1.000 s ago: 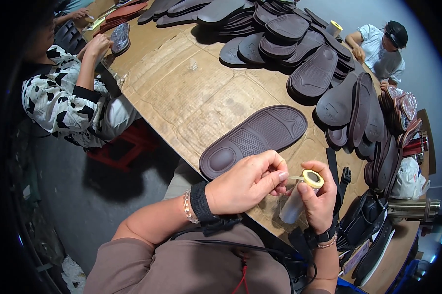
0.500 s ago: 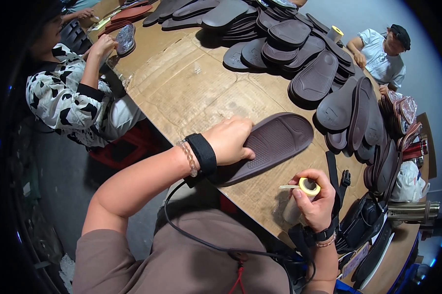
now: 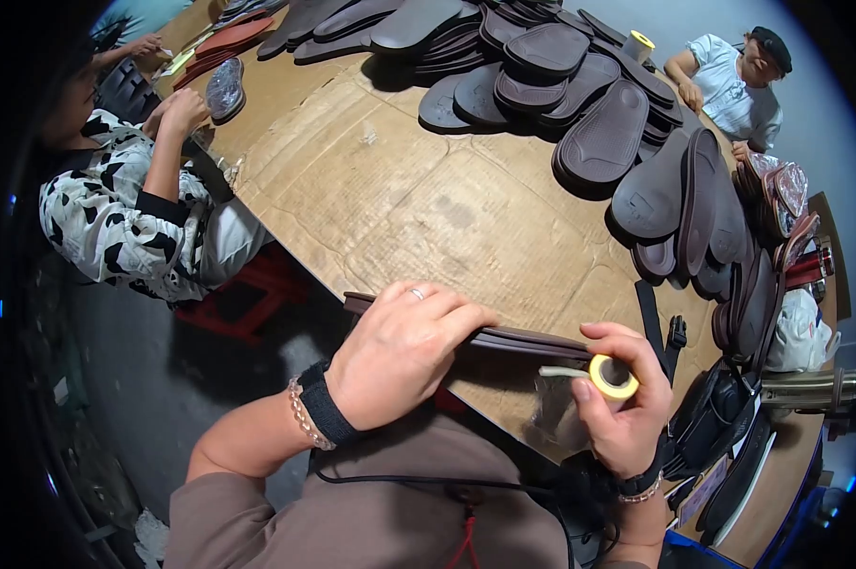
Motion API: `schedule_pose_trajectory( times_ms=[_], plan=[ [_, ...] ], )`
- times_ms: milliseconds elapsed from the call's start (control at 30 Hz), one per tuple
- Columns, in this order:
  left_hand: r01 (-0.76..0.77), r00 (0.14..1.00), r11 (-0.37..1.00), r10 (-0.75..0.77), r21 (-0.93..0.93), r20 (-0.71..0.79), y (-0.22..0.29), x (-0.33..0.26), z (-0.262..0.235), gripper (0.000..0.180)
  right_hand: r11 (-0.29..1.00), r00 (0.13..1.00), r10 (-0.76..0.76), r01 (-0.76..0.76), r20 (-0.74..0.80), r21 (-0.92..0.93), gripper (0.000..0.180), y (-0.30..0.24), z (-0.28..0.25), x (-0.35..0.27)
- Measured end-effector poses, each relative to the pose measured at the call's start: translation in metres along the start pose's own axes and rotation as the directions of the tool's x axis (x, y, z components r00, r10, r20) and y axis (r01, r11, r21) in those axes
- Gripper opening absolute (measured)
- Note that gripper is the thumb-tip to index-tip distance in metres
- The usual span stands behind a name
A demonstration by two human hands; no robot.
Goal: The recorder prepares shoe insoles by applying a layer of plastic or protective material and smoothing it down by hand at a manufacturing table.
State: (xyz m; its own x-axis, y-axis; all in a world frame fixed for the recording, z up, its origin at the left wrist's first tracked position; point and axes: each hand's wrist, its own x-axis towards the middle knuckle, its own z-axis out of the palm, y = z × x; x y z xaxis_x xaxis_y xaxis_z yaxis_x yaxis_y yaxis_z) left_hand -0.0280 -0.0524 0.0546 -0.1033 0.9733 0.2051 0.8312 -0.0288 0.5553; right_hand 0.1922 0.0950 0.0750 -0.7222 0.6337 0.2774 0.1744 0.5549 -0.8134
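My left hand (image 3: 395, 356) is closed over the dark brown shoe sole (image 3: 532, 343), fingers on its far side. The sole stands on its long edge near the table's front edge. More than one layer seems to show along its rim, but I cannot tell how many. In my right hand (image 3: 632, 417) is a small roll with a yellow ring end (image 3: 610, 392), gripped between thumb and fingers. A pale strip (image 3: 563, 372) sticks out leftward from it, close to the sole's right end. Below hangs what looks like clear film (image 3: 558, 408).
Piles of brown soles (image 3: 599, 142) cover the table's far and right sides. Another yellow-ended roll (image 3: 639, 44) stands behind them. A black bag (image 3: 708, 427) and a metal flask (image 3: 807, 390) are at right. One person (image 3: 115, 209) sits left, another (image 3: 731, 85) at the far right.
The sole has been tipped from lying flat, patterned face up, onto its edge and drawn nearer. My left hand has shifted its grip, and the roll is now beside the sole's right end.
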Motion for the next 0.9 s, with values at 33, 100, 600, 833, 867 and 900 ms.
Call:
schedule_pose_trajectory(
  times_ms=[33,100,600,833,867,900],
  plan=[
    [-0.003,1.000,1.000,0.003,-0.004,0.003,0.001,0.001,0.003,0.045,0.998,1.000,-0.012,0.013,0.023,-0.056,0.033,-0.001,0.003,0.003],
    [-0.067,0.982,0.993,0.049,-0.093,-0.182,0.004,0.007,0.011,0.050,0.997,0.999,-0.032,0.034,0.028,-0.069,0.032,0.000,0.006,0.004],
    [-0.039,0.993,0.897,-0.013,-0.441,-0.115,0.010,0.024,0.009,0.020,0.998,0.997,-0.067,0.068,0.027,-0.015,0.037,0.003,0.008,0.003],
    [-0.003,0.996,0.907,-0.037,-0.421,-0.086,0.009,0.024,0.014,0.014,0.998,0.998,-0.058,0.058,0.010,0.025,0.040,0.009,0.007,0.001],
    [0.022,0.995,0.909,-0.060,-0.417,-0.078,0.009,0.024,0.014,0.014,0.998,0.998,-0.058,0.058,0.011,0.026,0.041,0.009,0.007,0.001],
    [0.022,0.995,0.908,-0.059,-0.417,-0.076,0.010,0.024,0.013,0.014,0.998,0.998,-0.056,0.056,0.010,0.026,0.041,0.010,0.007,0.000]
  ],
)
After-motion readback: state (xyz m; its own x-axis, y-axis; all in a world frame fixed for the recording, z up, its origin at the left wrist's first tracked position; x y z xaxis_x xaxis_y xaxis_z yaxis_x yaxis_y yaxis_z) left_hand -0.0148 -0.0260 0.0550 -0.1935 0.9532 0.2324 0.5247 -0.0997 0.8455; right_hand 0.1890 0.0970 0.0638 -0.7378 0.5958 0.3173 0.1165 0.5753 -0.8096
